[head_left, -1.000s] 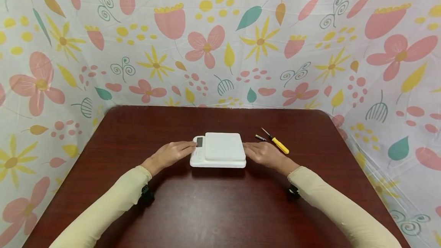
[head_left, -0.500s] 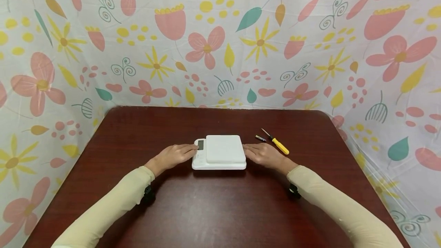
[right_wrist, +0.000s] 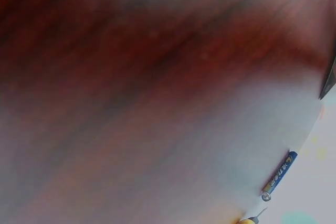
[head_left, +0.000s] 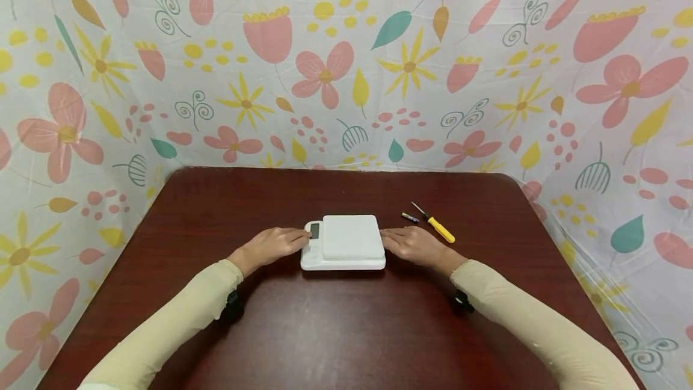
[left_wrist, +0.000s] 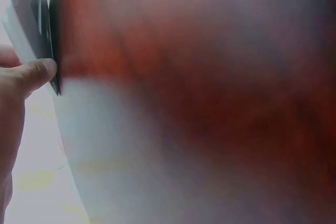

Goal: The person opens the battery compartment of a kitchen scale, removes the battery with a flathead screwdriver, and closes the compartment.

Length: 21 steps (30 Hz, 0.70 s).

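A white kitchen scale [head_left: 343,243] sits flat near the middle of the dark red table [head_left: 335,330], with one hand at each end. The left hand [head_left: 273,244] lies low on the table, its fingers fairly straight and touching the end with the small grey display; the right hand [head_left: 414,243] mirrors it, fingers extended against the opposite side. Neither looks curled round the scale — it is more a flat two-sided brace than a grip, though the wrist views are too blurred to confirm how the thumbs lie. Just beyond the right hand lie a small battery [head_left: 409,216] and a yellow-handled screwdriver [head_left: 435,224], apart from the scale. Judging from this, the work in hand is steadying or squaring up the scale, and it would go best with even pressure from both sides, fingertips kept low on the base rather than on the weighing plate, and the left fingers clear of the display — with the right wrist minding the battery behind it.
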Available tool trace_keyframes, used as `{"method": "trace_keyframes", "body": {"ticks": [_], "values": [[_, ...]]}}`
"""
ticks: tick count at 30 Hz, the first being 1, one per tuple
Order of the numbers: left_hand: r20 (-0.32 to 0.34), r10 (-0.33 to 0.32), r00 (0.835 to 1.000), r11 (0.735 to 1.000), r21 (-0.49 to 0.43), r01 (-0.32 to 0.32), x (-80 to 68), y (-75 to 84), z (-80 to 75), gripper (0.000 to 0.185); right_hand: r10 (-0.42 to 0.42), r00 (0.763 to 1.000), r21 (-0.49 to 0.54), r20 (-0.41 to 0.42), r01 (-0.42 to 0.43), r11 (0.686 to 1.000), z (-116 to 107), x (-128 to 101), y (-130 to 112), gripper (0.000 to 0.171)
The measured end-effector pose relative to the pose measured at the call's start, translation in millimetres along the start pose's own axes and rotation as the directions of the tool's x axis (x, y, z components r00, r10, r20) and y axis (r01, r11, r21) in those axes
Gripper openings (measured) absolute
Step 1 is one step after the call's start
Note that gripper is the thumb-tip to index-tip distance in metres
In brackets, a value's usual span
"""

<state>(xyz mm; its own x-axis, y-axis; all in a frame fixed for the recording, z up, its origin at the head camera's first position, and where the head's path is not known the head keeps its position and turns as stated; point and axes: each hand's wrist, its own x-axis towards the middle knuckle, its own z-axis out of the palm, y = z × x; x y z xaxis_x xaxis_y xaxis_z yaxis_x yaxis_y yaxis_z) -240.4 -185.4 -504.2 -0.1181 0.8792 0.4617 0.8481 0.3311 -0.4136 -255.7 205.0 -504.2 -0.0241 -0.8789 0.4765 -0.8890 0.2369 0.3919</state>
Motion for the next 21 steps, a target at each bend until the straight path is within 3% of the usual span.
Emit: {"method": "trace_keyframes", "body": {"ticks": [6,13,21], "values": [[0.008,0.057,0.998,0.995,0.076,-0.057,3.7,-4.6,2.2,0.013,-0.027,0.998,-0.053,0.054,0.030,0.998,-1.6,0.3,-0.6,0.045],[0.038,0.078,0.996,0.989,0.123,-0.082,10.4,-7.7,-4.0,0.012,-0.063,0.994,-0.109,0.087,0.072,0.991,-3.4,0.9,-0.5,0.051],[0.070,0.130,0.989,0.977,0.158,-0.140,13.6,-8.8,-1.5,0.043,-0.090,0.991,-0.110,0.104,0.101,0.989,-0.5,0.4,0.4,0.049]]}}
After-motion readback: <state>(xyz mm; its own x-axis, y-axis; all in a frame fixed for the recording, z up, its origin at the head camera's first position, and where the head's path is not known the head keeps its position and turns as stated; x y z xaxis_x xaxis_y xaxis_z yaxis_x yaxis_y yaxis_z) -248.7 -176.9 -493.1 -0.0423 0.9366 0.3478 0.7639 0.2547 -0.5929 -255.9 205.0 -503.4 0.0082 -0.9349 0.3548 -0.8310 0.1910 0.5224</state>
